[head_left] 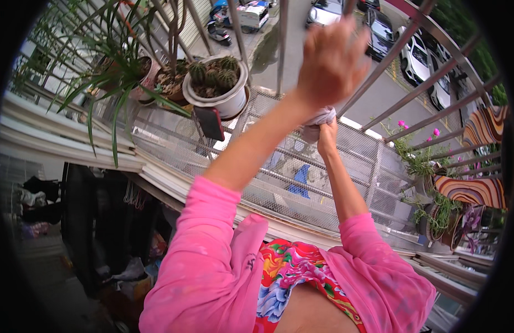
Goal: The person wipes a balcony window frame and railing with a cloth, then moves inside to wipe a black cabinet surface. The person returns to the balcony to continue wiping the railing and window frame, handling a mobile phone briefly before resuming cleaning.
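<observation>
My right hand [328, 131] grips a bunched greyish cloth [318, 120] above the metal mesh floor of the window cage, close to the railing. Raised higher and farther out, my left hand [334, 62] is blurred in front of the metal railing bars [283, 45]. Its fingers look partly bent, and whether it touches a bar or holds anything cannot be made out. The left forearm crosses over the mesh floor [257, 183]. Both arms wear pushed-up pink sleeves.
Left of my arms stand a white pot [223, 102] of cacti [217, 75] and a spider plant [119, 70]. A dark, red-edged flat object [210, 123] leans by the pot. Pink-flowered potted plants [423, 162] and striped cloths [473, 189] are at right. Parked cars [415, 58] lie below.
</observation>
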{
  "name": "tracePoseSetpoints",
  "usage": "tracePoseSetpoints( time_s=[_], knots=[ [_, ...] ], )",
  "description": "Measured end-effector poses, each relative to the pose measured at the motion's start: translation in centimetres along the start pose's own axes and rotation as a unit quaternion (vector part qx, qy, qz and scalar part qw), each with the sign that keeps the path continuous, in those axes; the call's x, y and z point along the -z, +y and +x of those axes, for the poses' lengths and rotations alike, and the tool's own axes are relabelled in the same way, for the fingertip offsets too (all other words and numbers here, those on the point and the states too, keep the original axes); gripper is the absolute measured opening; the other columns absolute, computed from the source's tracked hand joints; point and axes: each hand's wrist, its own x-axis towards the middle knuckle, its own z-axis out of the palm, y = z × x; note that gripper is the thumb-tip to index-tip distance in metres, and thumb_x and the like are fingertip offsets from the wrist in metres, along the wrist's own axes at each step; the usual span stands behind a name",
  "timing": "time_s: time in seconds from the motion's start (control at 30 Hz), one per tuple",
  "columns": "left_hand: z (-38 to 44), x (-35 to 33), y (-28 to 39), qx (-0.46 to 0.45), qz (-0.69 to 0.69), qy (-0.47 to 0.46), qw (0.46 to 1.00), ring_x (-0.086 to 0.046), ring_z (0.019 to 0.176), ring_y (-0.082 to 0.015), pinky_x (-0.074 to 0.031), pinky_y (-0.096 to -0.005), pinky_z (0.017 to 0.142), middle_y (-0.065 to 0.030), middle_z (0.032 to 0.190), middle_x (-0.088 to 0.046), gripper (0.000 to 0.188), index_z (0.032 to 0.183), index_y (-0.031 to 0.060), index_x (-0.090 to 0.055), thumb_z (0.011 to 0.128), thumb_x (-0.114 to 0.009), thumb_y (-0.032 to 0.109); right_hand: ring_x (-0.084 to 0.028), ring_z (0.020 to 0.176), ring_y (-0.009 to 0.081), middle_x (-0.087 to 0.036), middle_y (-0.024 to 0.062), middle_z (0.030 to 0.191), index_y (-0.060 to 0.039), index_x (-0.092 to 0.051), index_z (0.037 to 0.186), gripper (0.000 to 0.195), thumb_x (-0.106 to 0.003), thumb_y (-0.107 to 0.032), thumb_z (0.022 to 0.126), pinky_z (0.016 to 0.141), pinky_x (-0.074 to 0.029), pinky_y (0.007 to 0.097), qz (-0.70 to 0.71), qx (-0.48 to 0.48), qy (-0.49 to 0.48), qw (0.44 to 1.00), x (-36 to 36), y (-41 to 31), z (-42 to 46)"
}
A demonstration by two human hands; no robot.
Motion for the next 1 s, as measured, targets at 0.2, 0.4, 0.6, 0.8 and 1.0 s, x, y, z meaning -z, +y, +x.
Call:
tracePoseSetpoints(
  time_s=[0.2,0.4,0.6,0.8,1.0],
  knots=[
    [-16.3,7.7,4.7,0.211,-0.129,-0.24,0.939,-0.044,0.113,-0.0319,-0.033,-0.0425,0.094,-0.0147,0.119,-0.049,0.041,0.115,0.0035,-0.053,0.077,-0.062,0.015,-0.057,0.088,0.0165,-0.056,0.008,0.103,-0.0069,-0.04,0.124,0.042,-0.043,0.0,0.083,0.076,-0.047,0.0274,-0.024,-0.028,-0.198,0.979,-4.3,0.3,3.2],
    [-26.7,14.9,6.9,0.344,-0.112,-0.42,0.832,-0.048,0.108,-0.0318,-0.038,-0.0422,0.09,-0.0153,0.114,-0.052,0.034,0.11,0.0024,-0.055,0.08,-0.059,0.017,-0.059,0.079,0.0157,-0.06,0.0082,0.089,-0.003,-0.054,0.099,0.029,-0.037,0.006,0.077,0.068,-0.048,0.0277,-0.183,-0.03,-0.144,0.972,-10.6,4.6,11.1],
    [-29.2,17.1,8.2,0.38,-0.091,-0.401,0.829,-0.053,0.098,-0.0325,-0.043,-0.0418,0.082,-0.0158,0.105,-0.055,0.027,0.104,0.0031,-0.055,0.082,-0.055,0.019,-0.06,0.074,0.0165,-0.062,0.0092,0.084,-0.0027,-0.057,0.094,0.026,-0.038,0.006,0.079,0.066,-0.05,0.0308,-0.185,-0.007,-0.122,0.975,-14.3,0.7,11.5],
    [-28.9,16.6,8.6,0.36,-0.082,-0.405,0.837,-0.057,0.086,-0.0325,-0.046,-0.0426,0.075,-0.0142,0.092,-0.058,0.016,0.091,0.0039,-0.054,0.082,-0.054,0.018,-0.057,0.085,0.0184,-0.061,0.0096,0.092,-0.0025,-0.059,0.09,0.02,-0.048,0.003,0.074,0.074,-0.046,0.0321,-0.077,0.161,-0.169,0.969,-19.1,-16.5,10.9],
    [-28.9,16.5,8.2,0.386,-0.086,-0.448,0.802,-0.057,0.082,-0.0353,-0.045,-0.0452,0.072,-0.0164,0.086,-0.058,0.017,0.081,0.0031,-0.054,0.082,-0.053,0.02,-0.06,0.085,0.0176,-0.062,0.0062,0.095,-0.0065,-0.056,0.104,0.02,-0.054,-0.018,0.088,0.071,-0.05,0.0304,0.104,0.148,-0.224,0.958,-18.8,-23.2,7.2]
  ],
)
